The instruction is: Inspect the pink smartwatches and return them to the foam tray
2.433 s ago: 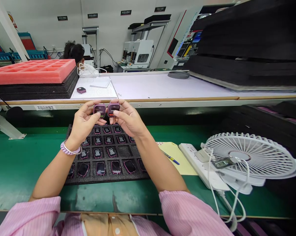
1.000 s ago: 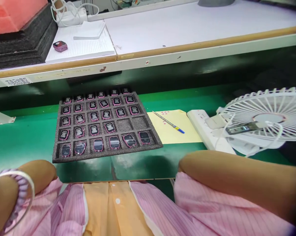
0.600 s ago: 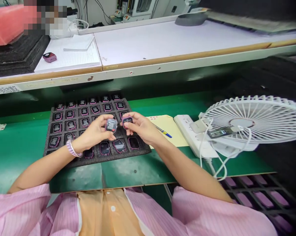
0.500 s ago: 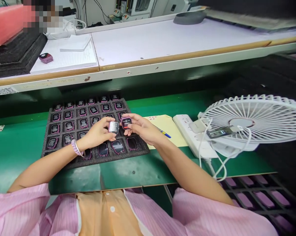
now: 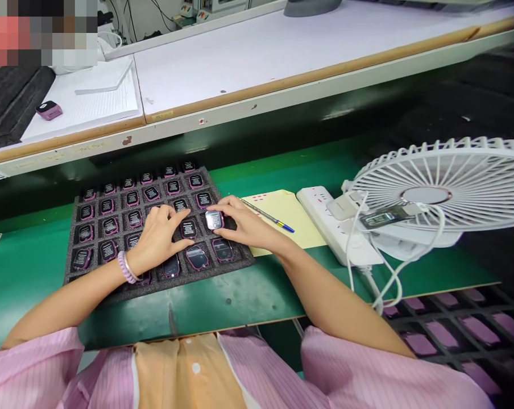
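A black foam tray [image 5: 206, 274] lies on the green belt, its pockets filled with several pink-rimmed watch bodies [image 5: 132, 199]. Both my hands are down on its right part. My left hand [image 5: 158, 237] curls its thumb and forefinger around one watch body [image 5: 189, 228] that sits at a pocket, label side up. My right hand [image 5: 242, 222] pinches a second watch body [image 5: 214, 220] just to the right, low over the neighbouring pocket. A pink bracelet circles my left wrist.
Right of the tray lie a yellow sheet [image 5: 289, 221] with a pen [image 5: 266, 215], a white power strip [image 5: 325, 218] and a white fan [image 5: 447, 190] with cables. A raised white bench [image 5: 240, 57] runs behind, bearing one pink watch body [image 5: 49, 109] and black foam [image 5: 5, 102].
My hands, which held the two watch bodies up in front of me, have come down onto the tray. Both pieces now sit at pockets in its right part.
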`<state>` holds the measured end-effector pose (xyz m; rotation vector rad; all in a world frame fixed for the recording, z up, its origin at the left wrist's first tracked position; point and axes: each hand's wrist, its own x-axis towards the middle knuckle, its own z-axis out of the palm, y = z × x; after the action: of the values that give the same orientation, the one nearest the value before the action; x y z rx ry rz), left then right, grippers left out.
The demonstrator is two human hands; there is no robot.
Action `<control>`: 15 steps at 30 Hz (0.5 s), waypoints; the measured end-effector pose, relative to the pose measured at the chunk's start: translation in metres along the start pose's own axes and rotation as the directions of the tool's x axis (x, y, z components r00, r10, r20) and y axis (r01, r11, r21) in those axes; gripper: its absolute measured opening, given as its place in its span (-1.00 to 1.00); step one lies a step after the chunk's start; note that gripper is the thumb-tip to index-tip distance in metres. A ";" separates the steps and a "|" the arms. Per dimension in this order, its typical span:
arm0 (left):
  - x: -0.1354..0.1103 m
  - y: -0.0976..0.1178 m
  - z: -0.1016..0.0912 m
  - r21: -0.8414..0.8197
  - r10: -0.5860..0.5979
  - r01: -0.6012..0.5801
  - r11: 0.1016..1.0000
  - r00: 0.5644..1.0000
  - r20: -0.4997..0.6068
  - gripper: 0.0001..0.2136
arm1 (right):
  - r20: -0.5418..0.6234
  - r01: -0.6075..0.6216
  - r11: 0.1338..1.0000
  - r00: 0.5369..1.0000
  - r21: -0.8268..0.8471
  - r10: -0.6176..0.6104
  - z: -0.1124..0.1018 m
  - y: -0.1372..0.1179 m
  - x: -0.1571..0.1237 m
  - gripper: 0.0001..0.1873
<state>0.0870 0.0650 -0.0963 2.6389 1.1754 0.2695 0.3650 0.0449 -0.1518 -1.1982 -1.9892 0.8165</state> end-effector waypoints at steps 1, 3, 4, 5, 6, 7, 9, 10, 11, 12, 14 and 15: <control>-0.010 -0.002 -0.008 0.037 0.042 -0.040 0.998 0.998 -0.052 -0.43 | 0.030 0.020 0.999 0.999 -0.039 -0.019 -0.002 0.002 0.000 -0.45; -0.036 -0.012 -0.026 0.109 0.098 -0.081 0.991 0.982 -0.159 -0.56 | 0.084 0.037 0.997 0.996 -0.068 -0.031 -0.006 0.007 -0.002 -0.37; -0.051 -0.018 -0.035 0.136 0.100 -0.072 0.988 0.974 -0.204 -0.61 | 0.089 0.042 0.995 0.995 -0.086 -0.034 -0.008 0.008 -0.004 -0.33; -0.069 -0.026 -0.043 0.149 0.071 -0.036 0.988 0.969 -0.237 -0.64 | 0.069 0.047 0.992 0.997 -0.114 -0.039 -0.009 0.010 -0.007 -0.31; -0.088 -0.034 -0.050 0.148 0.020 0.020 0.989 0.963 -0.267 -0.66 | 0.026 0.052 0.987 0.998 -0.152 -0.049 -0.010 0.010 -0.010 -0.32; -0.107 -0.043 -0.056 0.132 -0.050 0.091 0.987 0.956 -0.288 -0.67 | -0.030 0.060 0.979 0.997 -0.194 -0.067 -0.010 0.009 -0.012 -0.36; -0.147 -0.057 -0.059 0.067 -0.233 0.263 0.962 0.926 -0.297 -0.68 | -0.130 0.098 0.959 0.982 -0.267 -0.137 -0.004 0.001 -0.015 -0.48; -0.165 -0.063 -0.058 0.025 -0.329 0.350 0.936 0.901 -0.281 -0.67 | -0.142 0.133 0.947 0.973 -0.291 -0.180 0.001 -0.007 -0.015 -0.53; -0.182 -0.067 -0.054 -0.017 -0.419 0.429 0.903 0.872 -0.253 -0.66 | -0.125 0.179 0.936 0.966 -0.304 -0.225 0.009 -0.017 -0.014 -0.57; -0.197 -0.070 -0.049 -0.055 -0.495 0.496 0.867 0.841 -0.217 -0.64 | -0.078 0.232 0.923 0.961 -0.306 -0.267 0.019 -0.030 -0.011 -0.61; -0.218 -0.073 -0.037 -0.107 -0.603 0.594 0.797 0.781 -0.161 -0.62 | 0.080 0.343 0.897 0.939 -0.278 -0.334 0.046 -0.061 -0.004 -0.67; -0.225 -0.074 -0.030 -0.122 -0.640 0.629 0.768 0.753 -0.150 -0.62 | 0.173 0.391 0.885 0.918 -0.255 -0.356 0.062 -0.078 0.001 -0.70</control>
<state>-0.1209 -0.0511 -0.1048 2.0172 2.0003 0.4093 0.2773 0.0052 -0.1271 -0.8802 -2.4013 0.4233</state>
